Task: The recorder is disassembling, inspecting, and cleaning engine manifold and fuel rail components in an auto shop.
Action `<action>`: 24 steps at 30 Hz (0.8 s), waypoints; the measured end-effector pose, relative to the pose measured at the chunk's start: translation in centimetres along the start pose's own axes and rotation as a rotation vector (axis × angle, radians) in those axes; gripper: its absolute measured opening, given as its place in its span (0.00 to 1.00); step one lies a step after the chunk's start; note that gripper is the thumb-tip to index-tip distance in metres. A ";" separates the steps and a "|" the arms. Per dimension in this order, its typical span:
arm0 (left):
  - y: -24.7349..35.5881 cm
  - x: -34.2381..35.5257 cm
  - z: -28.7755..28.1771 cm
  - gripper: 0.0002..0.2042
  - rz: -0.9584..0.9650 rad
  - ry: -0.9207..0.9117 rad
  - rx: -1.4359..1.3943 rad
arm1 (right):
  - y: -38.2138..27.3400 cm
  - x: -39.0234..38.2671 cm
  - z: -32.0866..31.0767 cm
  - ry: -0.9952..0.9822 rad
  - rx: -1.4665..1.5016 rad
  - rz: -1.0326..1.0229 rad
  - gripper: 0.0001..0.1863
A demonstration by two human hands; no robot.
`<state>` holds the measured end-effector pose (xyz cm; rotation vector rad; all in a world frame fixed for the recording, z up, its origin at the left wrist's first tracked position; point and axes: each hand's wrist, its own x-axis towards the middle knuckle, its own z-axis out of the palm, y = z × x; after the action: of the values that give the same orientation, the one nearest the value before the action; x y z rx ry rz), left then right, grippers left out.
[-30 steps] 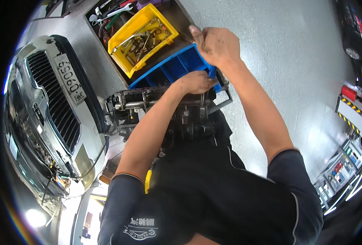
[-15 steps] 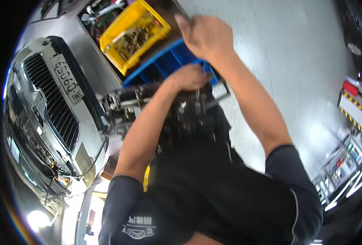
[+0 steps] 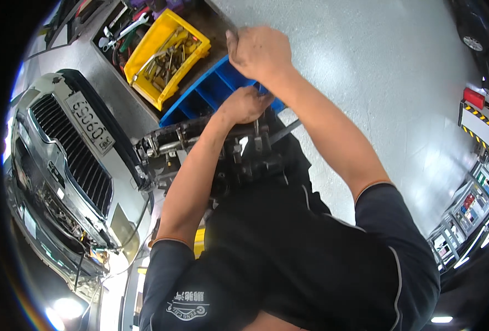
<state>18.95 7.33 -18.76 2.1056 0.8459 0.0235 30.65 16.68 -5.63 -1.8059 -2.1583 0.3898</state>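
Note:
My left hand [image 3: 243, 106] is closed above a dark metal engine assembly [image 3: 262, 167] close to my body. Its fingers curl round something I cannot make out, just over a short upright metal piece [image 3: 257, 126] on the assembly. Farther out and to the right, my right hand [image 3: 262, 51] is a closed fist with the thumb bent in at its left side. Whatever its fingers hold is hidden. Behind both hands lies a blue divided tray [image 3: 200, 98], partly covered by them.
A yellow bin [image 3: 187, 69] of metal fasteners sits beyond the tray. Wrenches [image 3: 127, 30] lie left of it. A car front [image 3: 84, 146] with its grille stands at the left. Grey floor [image 3: 360, 83] stretches right, toward a striped barrier [image 3: 479, 118] and a red box [image 3: 473, 97].
The view has shifted, moving the bins slightly left and down. My right hand's thumb, stretched out before, is now bent in against the fist. My left hand stays over the assembly.

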 end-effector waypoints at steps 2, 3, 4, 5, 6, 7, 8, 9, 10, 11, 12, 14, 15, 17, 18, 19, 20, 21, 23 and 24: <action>2.5 0.0 -2.0 0.20 0.216 0.133 0.168 | 0.7 -0.4 -0.1 -0.053 -0.006 0.017 0.19; 3.1 -0.2 -2.5 0.21 0.241 0.126 0.228 | 0.8 -0.5 0.0 -0.010 0.004 -0.014 0.18; 3.7 -0.1 -3.2 0.22 0.260 0.124 0.291 | 0.8 -0.2 -0.3 0.032 0.017 -0.055 0.17; 4.1 -0.3 -4.0 0.24 0.253 0.095 0.348 | 1.0 -0.3 -0.8 -0.032 0.066 -0.033 0.17; 4.6 -0.7 -4.2 0.22 0.208 0.149 0.301 | 1.6 -0.3 -1.0 -0.027 0.082 -0.057 0.17; 5.5 -0.7 -5.2 0.21 0.103 0.052 0.201 | 2.5 -0.4 -1.4 -0.072 0.137 -0.194 0.17; 6.2 -1.0 -6.3 0.20 -0.005 -0.041 0.097 | 3.1 -0.4 -1.6 -0.118 0.193 -0.333 0.17; 5.8 -1.9 -5.4 0.24 -0.259 -0.121 0.003 | 2.8 0.0 -2.4 -0.119 0.208 -0.355 0.17; 7.1 -2.5 -6.8 0.24 -0.256 -0.123 0.004 | 3.4 0.5 -3.8 -0.358 0.081 -0.343 0.19; 10.2 -3.4 -9.3 0.28 -0.277 0.027 0.090 | 3.9 0.6 -5.4 -0.596 -0.051 -0.308 0.21; 12.5 -4.8 -10.7 0.32 -0.307 0.182 0.177 | 3.9 1.1 -6.4 -0.596 -0.048 -0.299 0.21; 14.1 -8.2 -10.6 0.36 -0.372 0.205 0.183 | 3.4 2.4 -7.8 -0.813 -0.111 -0.425 0.21; 14.3 -9.3 -10.5 0.40 -0.439 0.238 0.190 | 2.3 2.5 -9.6 -0.755 -0.140 -0.402 0.23; 13.6 -10.6 -9.0 0.39 -0.432 0.224 0.228 | 3.0 2.6 -11.4 -0.710 -0.177 -0.301 0.24; 13.4 -11.0 -8.3 0.39 -0.430 0.223 0.272 | 3.9 2.3 -12.2 -0.656 -0.218 -0.211 0.25; 13.3 -10.8 -8.1 0.35 -0.417 0.227 0.277 | 5.1 1.1 -13.3 -0.602 -0.162 -0.135 0.26; 13.4 -10.8 -8.1 0.35 -0.411 0.220 0.279 | 6.6 -0.8 -14.8 -0.549 -0.103 -0.058 0.26; 13.4 -10.5 -8.1 0.33 -0.420 0.240 0.236 | 8.2 -3.1 -15.4 -0.509 -0.053 -0.015 0.25; 12.9 -10.0 -7.7 0.27 -0.417 0.280 0.205 | 11.0 -8.6 -15.3 -0.508 0.084 0.118 0.24; 12.9 -10.0 -7.6 0.27 -0.420 0.264 0.203 | 11.7 -11.0 -14.8 -0.551 0.178 0.202 0.24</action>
<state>16.18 1.52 -1.89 2.0961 1.4908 -0.0069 48.93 8.11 2.81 -1.9853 -2.1699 1.2101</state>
